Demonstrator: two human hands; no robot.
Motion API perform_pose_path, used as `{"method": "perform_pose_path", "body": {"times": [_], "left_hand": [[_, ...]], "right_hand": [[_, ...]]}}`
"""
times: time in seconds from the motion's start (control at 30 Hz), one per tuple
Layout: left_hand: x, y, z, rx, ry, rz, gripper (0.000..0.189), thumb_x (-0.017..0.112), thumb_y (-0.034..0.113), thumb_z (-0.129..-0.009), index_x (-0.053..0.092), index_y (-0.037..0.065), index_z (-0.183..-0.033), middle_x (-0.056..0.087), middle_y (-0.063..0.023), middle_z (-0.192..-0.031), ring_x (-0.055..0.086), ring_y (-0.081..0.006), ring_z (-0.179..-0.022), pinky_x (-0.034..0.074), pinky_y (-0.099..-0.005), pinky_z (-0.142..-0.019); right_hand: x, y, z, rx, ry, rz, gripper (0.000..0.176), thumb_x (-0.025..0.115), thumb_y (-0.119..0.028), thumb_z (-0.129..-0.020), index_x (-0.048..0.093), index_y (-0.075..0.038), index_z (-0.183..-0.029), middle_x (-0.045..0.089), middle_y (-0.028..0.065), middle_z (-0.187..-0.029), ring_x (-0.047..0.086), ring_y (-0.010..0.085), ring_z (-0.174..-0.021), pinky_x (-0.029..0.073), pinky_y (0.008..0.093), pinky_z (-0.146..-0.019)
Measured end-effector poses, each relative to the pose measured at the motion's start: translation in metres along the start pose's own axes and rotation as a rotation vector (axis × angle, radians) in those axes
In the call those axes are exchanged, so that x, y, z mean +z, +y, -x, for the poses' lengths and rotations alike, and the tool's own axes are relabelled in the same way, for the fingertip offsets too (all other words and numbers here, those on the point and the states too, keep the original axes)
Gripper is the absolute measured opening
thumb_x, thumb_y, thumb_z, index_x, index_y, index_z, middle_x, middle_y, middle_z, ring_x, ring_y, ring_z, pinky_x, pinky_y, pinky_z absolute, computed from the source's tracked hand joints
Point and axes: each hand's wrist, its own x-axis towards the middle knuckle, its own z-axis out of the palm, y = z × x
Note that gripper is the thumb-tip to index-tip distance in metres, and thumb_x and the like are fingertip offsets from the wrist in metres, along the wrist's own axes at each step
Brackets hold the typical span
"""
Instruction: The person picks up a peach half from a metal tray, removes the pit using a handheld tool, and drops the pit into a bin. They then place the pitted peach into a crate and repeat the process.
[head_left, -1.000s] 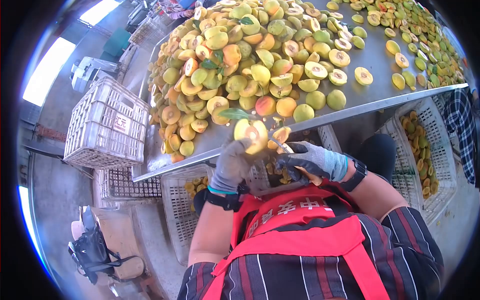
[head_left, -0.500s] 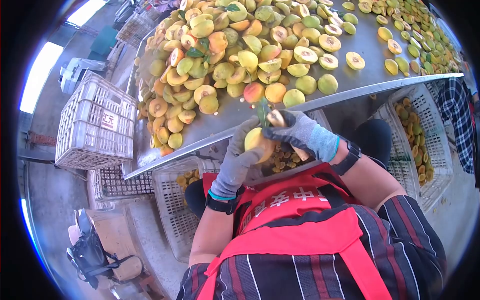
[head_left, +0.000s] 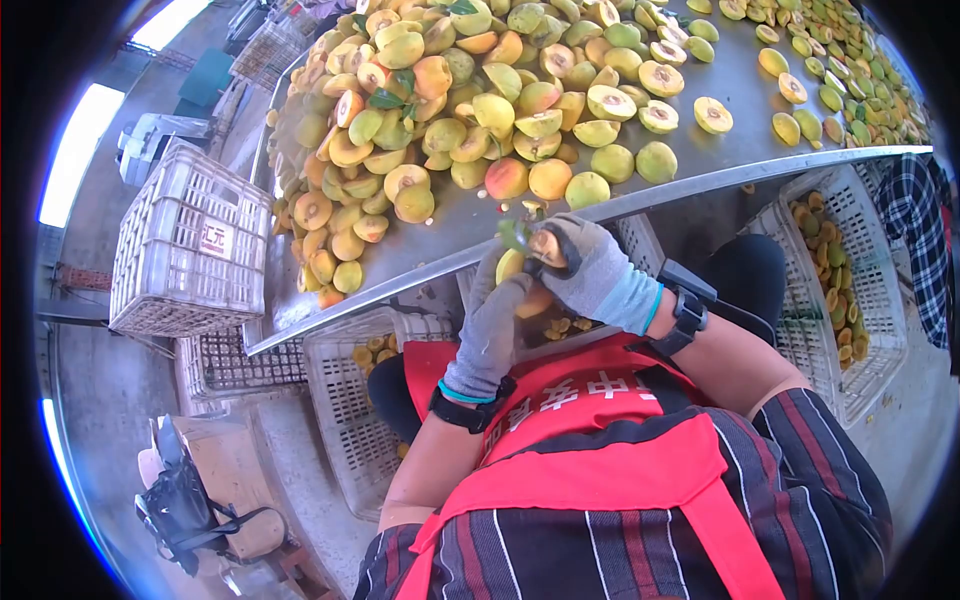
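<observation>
My left hand (head_left: 492, 325), in a grey glove, grips a yellow peach (head_left: 511, 266) from below, just in front of the metal table's edge (head_left: 700, 182). My right hand (head_left: 592, 272), in a grey glove with a dark palm, is closed over the top of the same fruit. Its thumb pins an orange-brown piece of the peach (head_left: 546, 247), and a green leaf (head_left: 514, 235) sticks up beside it. No blade shows in this hand now. Both wrists wear dark bands.
A big heap of whole and halved peaches (head_left: 470, 110) covers the table. Cut halves (head_left: 712, 114) lie spread to the right. White plastic crates stand under and beside the table (head_left: 190, 250), one holding cut fruit (head_left: 830, 270). A checked sleeve (head_left: 915, 230) is at the right edge.
A second ago the peach was held open-faced with a knife tip at it. Both hands have since closed together on the fruit and drawn in under the table edge.
</observation>
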Motion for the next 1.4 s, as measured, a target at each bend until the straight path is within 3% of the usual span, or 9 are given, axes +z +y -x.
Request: {"method": "perform_pose_path", "body": {"times": [0.23,0.33,0.63,0.87,1.03,1.13,1.2,1.33,1.4], "left_hand": [[-0.038,0.016,-0.013,-0.017,0.155,0.172,0.041,0.047,0.023,-0.087,0.042,0.007,-0.124,0.057,-0.0108,-0.105,0.06,-0.0266,-0.086,0.051,-0.0314,-0.064],[-0.033,0.037,-0.009,0.108,-0.115,0.243,0.057,0.046,0.044,-0.088,0.037,0.009,-0.131,0.057,-0.0129,-0.11,0.06,-0.0299,-0.085,0.051,-0.0307,-0.058],[-0.001,0.024,-0.01,0.226,-0.006,-0.07,0.051,0.042,0.042,-0.091,0.039,0.009,-0.13,0.056,-0.0043,-0.101,0.055,-0.0123,-0.082,0.045,-0.0208,-0.061],[0.0,0.011,-0.013,0.476,0.057,-0.313,0.045,0.035,0.036,-0.095,0.045,0.001,-0.122,0.05,-0.0069,-0.115,0.048,-0.0153,-0.102,0.039,-0.0305,-0.09],[-0.004,0.007,-0.016,0.442,0.119,-0.281,0.04,0.036,0.032,-0.096,0.05,0.0,-0.115,0.053,-0.0076,-0.109,0.05,-0.0149,-0.099,0.04,-0.029,-0.088],[0.001,0.01,-0.012,0.382,0.089,-0.187,0.032,0.042,0.026,-0.094,0.054,0.0,-0.109,0.057,-0.0081,-0.099,0.054,-0.0139,-0.092,0.043,-0.0274,-0.083],[0.006,0.014,-0.012,0.352,0.041,-0.134,0.028,0.045,0.024,-0.093,0.055,0.0,-0.106,0.059,-0.0076,-0.093,0.056,-0.0131,-0.087,0.046,-0.0268,-0.079],[0.008,0.019,-0.014,0.307,0.06,-0.211,0.028,0.049,0.022,-0.091,0.055,-0.001,-0.106,0.061,-0.0097,-0.086,0.058,-0.0153,-0.078,0.049,-0.0274,-0.071],[0.01,0.02,-0.016,0.264,0.036,-0.197,0.026,0.055,0.019,-0.089,0.055,0.0,-0.105,0.06,-0.0083,-0.087,0.057,-0.0133,-0.08,0.048,-0.0271,-0.072]], "right_hand": [[-0.014,-0.006,0.019,0.092,-0.17,-0.047,0.03,0.068,-0.015,-0.07,0.053,-0.003,-0.093,0.058,0.0184,-0.087,0.056,0.0382,-0.081,0.046,0.0423,-0.067],[-0.021,0.015,0.028,0.255,-0.484,0.316,0.033,0.063,-0.024,-0.078,0.05,-0.003,-0.1,0.058,0.0206,-0.089,0.057,0.0388,-0.081,0.044,0.0433,-0.068],[-0.021,-0.027,0.007,0.161,-0.259,-0.114,0.036,0.057,-0.028,-0.084,0.049,-0.001,-0.105,0.059,0.0238,-0.086,0.058,0.04,-0.078,0.046,0.0445,-0.067],[-0.014,-0.029,0.011,0.207,-0.27,-0.065,0.033,0.058,-0.025,-0.082,0.049,0.0,-0.102,0.057,0.0228,-0.083,0.057,0.039,-0.077,0.046,0.0436,-0.067],[-0.018,-0.038,0.008,0.196,-0.335,-0.03,0.034,0.057,-0.025,-0.082,0.049,-0.002,-0.105,0.057,0.0237,-0.093,0.057,0.0387,-0.08,0.047,0.043,-0.068],[-0.015,-0.046,0.007,0.526,-0.535,0.061,0.036,0.056,-0.025,-0.082,0.05,-0.004,-0.11,0.057,0.0231,-0.1,0.059,0.0365,-0.082,0.048,0.0423,-0.067],[-0.021,-0.056,0.006,0.612,-0.475,-0.597,0.036,0.059,-0.019,-0.08,0.046,-0.003,-0.109,0.058,0.0225,-0.075,0.058,0.0406,-0.068,0.048,0.0419,-0.062],[-0.019,-0.052,0.012,0.707,-0.54,-0.624,0.031,0.057,-0.018,-0.081,0.046,-0.003,-0.106,0.058,0.0148,-0.071,0.059,0.0306,-0.055,0.049,0.037,-0.052],[-0.001,-0.035,0.025,-0.114,-0.184,0.099,0.031,0.057,-0.017,-0.081,0.047,-0.004,-0.107,0.057,0.0136,-0.072,0.059,0.0266,-0.055,0.049,0.035,-0.05]]}}
